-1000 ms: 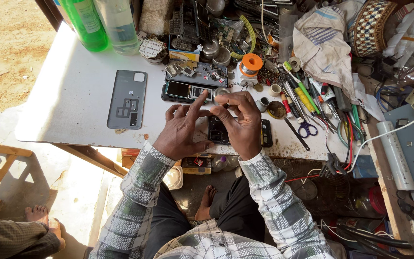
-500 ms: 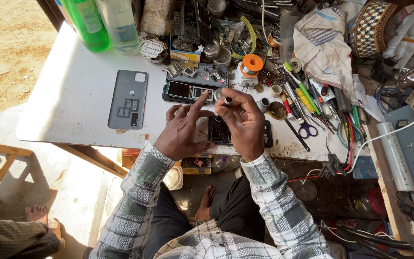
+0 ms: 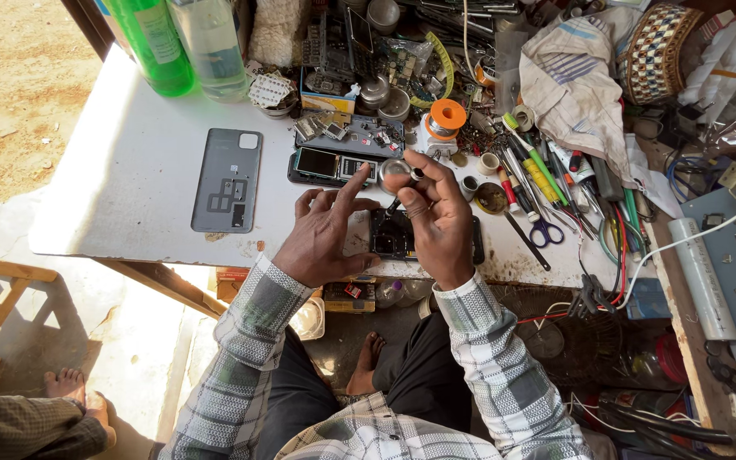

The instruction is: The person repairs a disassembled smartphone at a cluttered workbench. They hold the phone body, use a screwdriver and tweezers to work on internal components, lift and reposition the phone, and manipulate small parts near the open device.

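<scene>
An opened dark phone (image 3: 395, 233) lies on the white table (image 3: 146, 196) near its front edge, partly under my hands. My right hand (image 3: 438, 223) pinches a thin dark tool whose tip points down at the phone, and its fingers also touch a small round metal tin (image 3: 394, 171) held just above. My left hand (image 3: 324, 238) rests on the table at the phone's left edge, fingers spread, index finger raised toward the tin. A second opened phone (image 3: 327, 164) lies just beyond my hands. A grey phone back cover (image 3: 227, 180) lies to the left.
A green bottle (image 3: 157, 44) and a clear bottle (image 3: 213, 43) stand at the back left. Pens, screwdrivers and blue scissors (image 3: 542, 232) crowd the right, with an orange-topped spool (image 3: 446, 117) and a cloth (image 3: 579, 77). Another person's bare foot (image 3: 70, 388) shows at bottom left.
My right hand has lifted slightly and now holds the small round tin up against its fingertips; the left hand's fingers have spread a little. The phones stay in place.
</scene>
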